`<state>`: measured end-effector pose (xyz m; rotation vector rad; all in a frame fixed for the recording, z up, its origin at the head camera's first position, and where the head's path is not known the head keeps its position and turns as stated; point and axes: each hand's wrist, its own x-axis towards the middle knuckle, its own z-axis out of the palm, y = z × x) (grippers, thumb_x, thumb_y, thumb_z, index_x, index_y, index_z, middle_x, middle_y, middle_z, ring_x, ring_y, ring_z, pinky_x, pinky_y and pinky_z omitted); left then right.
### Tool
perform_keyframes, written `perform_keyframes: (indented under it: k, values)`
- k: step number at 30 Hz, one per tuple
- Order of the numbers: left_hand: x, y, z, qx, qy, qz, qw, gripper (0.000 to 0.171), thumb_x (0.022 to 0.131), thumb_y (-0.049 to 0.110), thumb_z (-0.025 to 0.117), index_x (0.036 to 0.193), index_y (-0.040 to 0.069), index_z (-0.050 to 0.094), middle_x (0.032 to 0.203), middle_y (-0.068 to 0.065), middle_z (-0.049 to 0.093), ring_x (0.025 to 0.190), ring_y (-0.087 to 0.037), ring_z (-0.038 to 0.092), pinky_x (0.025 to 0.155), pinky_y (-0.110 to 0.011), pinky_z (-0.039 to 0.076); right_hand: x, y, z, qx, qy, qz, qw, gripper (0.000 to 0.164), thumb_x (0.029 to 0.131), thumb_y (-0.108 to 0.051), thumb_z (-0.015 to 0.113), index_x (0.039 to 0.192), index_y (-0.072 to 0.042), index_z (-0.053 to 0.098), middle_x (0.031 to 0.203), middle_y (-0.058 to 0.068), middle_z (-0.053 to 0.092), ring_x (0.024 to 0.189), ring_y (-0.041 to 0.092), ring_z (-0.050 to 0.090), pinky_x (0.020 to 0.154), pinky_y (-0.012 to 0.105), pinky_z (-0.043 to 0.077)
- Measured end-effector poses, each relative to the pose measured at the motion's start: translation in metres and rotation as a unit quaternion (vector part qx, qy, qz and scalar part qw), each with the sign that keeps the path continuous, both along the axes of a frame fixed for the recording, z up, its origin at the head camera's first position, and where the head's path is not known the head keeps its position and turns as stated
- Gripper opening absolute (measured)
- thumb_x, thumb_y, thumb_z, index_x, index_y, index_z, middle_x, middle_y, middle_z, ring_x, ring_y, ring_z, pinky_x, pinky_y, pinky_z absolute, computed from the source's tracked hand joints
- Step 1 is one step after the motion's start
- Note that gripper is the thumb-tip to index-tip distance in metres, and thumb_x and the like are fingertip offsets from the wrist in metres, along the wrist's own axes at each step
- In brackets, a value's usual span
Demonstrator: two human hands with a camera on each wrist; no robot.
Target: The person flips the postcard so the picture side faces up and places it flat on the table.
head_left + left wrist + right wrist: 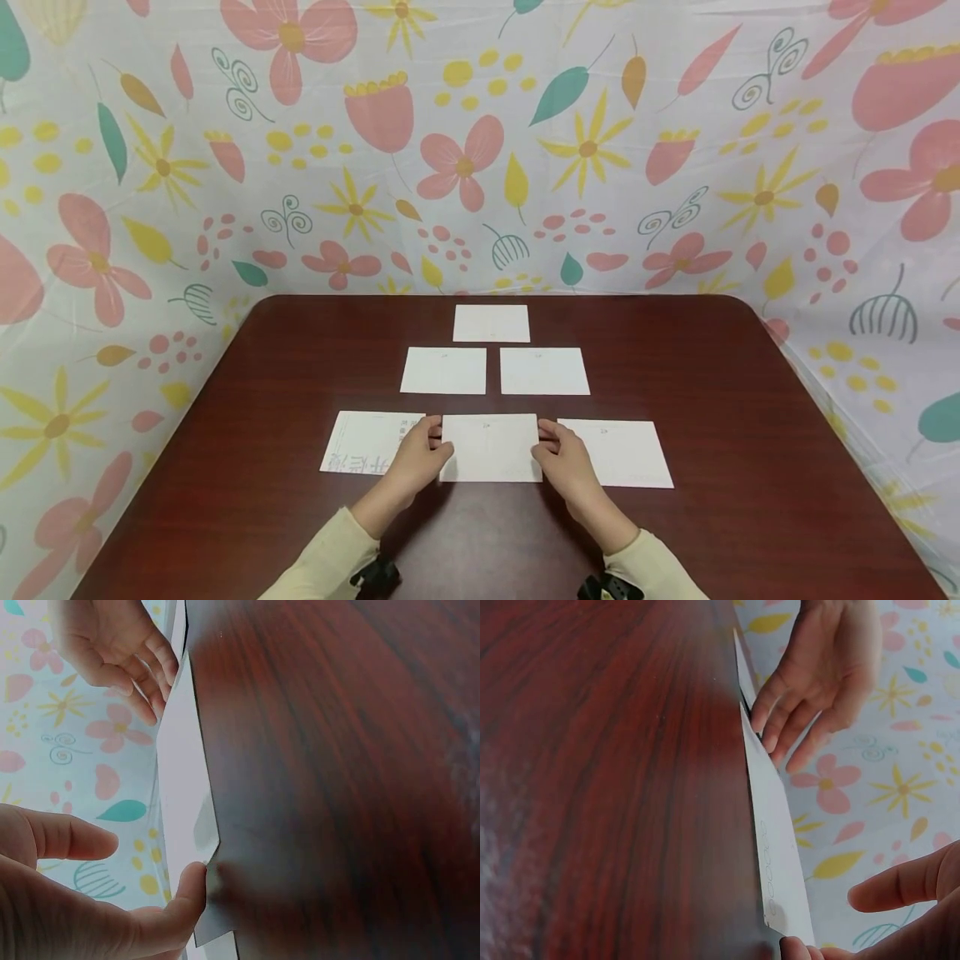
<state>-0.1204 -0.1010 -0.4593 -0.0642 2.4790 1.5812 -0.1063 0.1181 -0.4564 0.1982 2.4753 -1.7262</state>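
Observation:
A white rectangular card (490, 448) with a small mark near its top edge lies at the middle of the front row, between my two hands. My left hand (417, 454) touches its left edge, over the inner part of a card with writing (360, 442). At the right edge is my right hand (567, 467), partly over another white card (622, 450). In the left wrist view, a fingertip meets the corner of the middle card (184, 765), and the thumb stands apart. The right wrist view shows fingers at the near end of the card (772, 825).
Two white cards (444, 371) lie side by side in the row behind, and a single card (491, 323) lies farther back near the table's far edge. They rest on a dark reddish-brown wooden table (262, 400). Behind it hangs a flower-patterned cloth (480, 100).

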Motion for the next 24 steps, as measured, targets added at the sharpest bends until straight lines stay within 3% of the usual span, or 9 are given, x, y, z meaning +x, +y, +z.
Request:
perform_keyframes:
  k: [12,18,24]
  values:
    - [0.004,-0.003,0.013,0.016,0.034,-0.001,0.9993,0.049,0.086,0.000,0.056,0.130,-0.018,0.045,0.112,-0.024,0.053,0.103,-0.033,0.054,0.084,-0.041,0.051,-0.002,0.001,0.005,-0.004,-0.006,0.000,1.000,0.046,0.088,0.001,0.050,0.131,0.016,0.046,0.125,0.028,0.054,0.113,0.036,0.054,0.088,0.039,0.050]
    - [0.001,-0.006,0.016,0.023,0.058,0.006,0.9981,0.050,0.084,-0.002,0.055,0.133,-0.009,0.049,0.109,-0.020,0.054,0.099,-0.030,0.055,0.080,-0.039,0.050,-0.003,0.001,0.008,-0.014,0.004,-0.006,1.000,0.045,0.088,0.002,0.052,0.131,0.013,0.048,0.123,0.027,0.054,0.113,0.036,0.055,0.084,0.036,0.051]
    - [0.000,-0.009,0.021,0.030,0.045,0.013,0.9984,0.057,0.084,-0.001,0.053,0.140,0.003,0.046,0.107,-0.018,0.054,0.098,-0.029,0.055,0.072,-0.033,0.050,-0.007,0.001,0.014,-0.033,0.015,-0.007,0.999,0.047,0.089,0.001,0.052,0.135,0.007,0.048,0.124,0.024,0.053,0.114,0.034,0.054,0.083,0.035,0.051]
